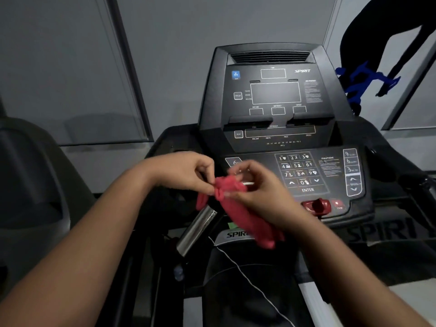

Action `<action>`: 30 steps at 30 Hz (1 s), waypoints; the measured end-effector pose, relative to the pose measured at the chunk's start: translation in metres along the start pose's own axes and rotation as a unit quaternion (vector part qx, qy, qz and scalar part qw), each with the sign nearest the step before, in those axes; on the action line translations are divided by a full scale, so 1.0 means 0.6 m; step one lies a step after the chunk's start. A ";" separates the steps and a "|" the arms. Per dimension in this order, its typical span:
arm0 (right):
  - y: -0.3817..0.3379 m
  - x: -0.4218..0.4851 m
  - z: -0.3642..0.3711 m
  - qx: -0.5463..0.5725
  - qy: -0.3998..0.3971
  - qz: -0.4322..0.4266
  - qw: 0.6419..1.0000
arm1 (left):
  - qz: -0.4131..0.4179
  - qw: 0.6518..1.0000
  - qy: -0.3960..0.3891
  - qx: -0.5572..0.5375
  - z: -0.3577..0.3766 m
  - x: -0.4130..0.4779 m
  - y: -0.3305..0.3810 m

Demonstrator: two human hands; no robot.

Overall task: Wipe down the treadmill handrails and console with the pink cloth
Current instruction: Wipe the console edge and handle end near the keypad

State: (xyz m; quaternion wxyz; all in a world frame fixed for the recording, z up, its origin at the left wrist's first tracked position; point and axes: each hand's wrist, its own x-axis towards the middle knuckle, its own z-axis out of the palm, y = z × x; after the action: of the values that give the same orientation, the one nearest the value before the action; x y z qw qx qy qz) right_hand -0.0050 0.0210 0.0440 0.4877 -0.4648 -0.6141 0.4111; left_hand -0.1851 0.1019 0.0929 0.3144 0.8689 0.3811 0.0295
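With your left hand and right hand both pinching the bunched top of the pink cloth, it hangs toward you just before the console, right hand nearer the keypad.

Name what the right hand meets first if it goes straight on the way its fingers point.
The right hand pinches the pink cloth, and its fingers point left across the bunched top. Straight on, it would likely meet the left hand, whose fingers pinch the same edge; depth between them is unclear.
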 end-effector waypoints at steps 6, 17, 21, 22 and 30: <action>0.032 0.001 0.002 0.042 -0.088 0.001 0.995 | 0.001 0.986 0.102 -0.131 0.017 0.002 0.005; 0.021 0.016 -0.079 0.001 -0.058 0.028 0.998 | -0.025 0.994 0.063 -0.085 0.111 0.039 0.010; 0.077 0.067 -0.077 -0.291 0.038 0.001 0.956 | -0.073 0.992 0.101 -0.025 0.115 0.038 0.023; 0.094 0.071 -0.074 -0.348 0.038 -0.031 0.936 | -0.097 0.989 0.115 -0.003 0.117 0.041 0.032; 0.135 0.052 -0.065 -0.403 0.069 -0.119 0.905 | -0.155 0.894 0.162 0.389 0.158 0.070 0.086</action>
State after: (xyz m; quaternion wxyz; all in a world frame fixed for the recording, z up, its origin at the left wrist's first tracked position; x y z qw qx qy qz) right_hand 0.0443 0.0720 -0.0196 0.3453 -0.5726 -0.7428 0.0350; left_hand -0.0944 0.0545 0.0384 -0.1139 0.8351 0.5373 -0.0300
